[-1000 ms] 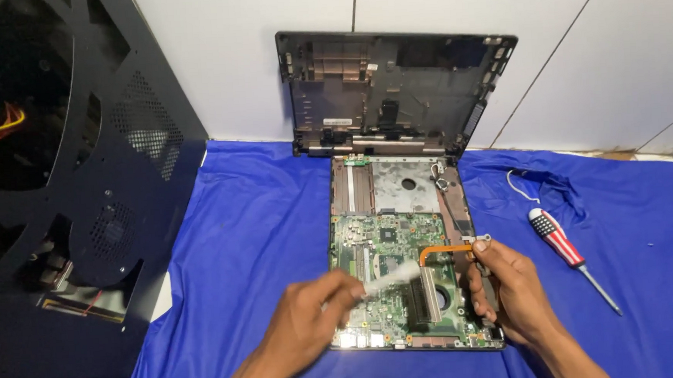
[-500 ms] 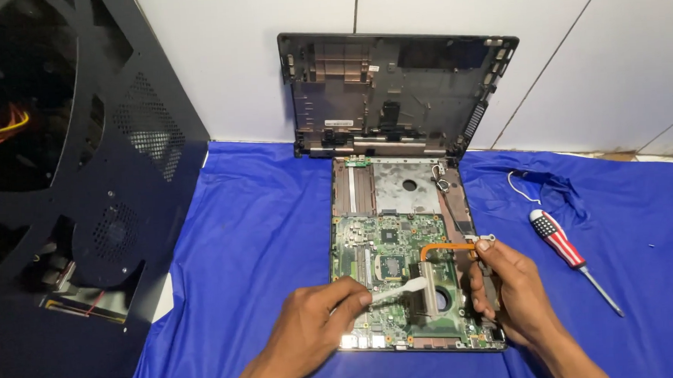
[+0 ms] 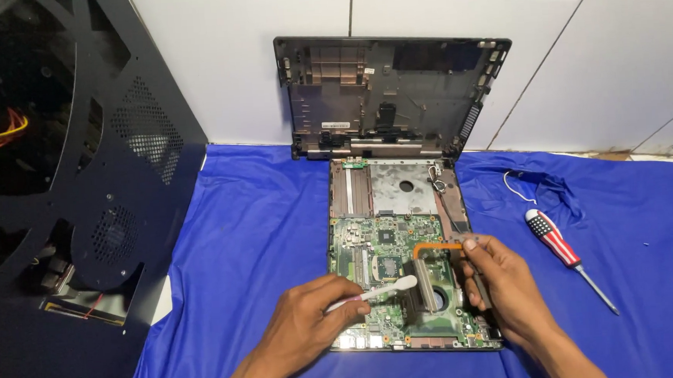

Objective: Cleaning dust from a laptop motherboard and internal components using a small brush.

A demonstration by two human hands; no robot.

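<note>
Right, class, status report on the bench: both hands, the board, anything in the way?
Left hand grips white brush. Right hand steadies green circuit board at copper pipe. Screwdriver lies clear, right.

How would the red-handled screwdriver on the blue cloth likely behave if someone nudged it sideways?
The screwdriver has a rounded handle and a thin shaft, so it would probably roll. The wrinkled blue cloth under it might slow or stop it. It looks stiff and unlikely to bend.
</note>
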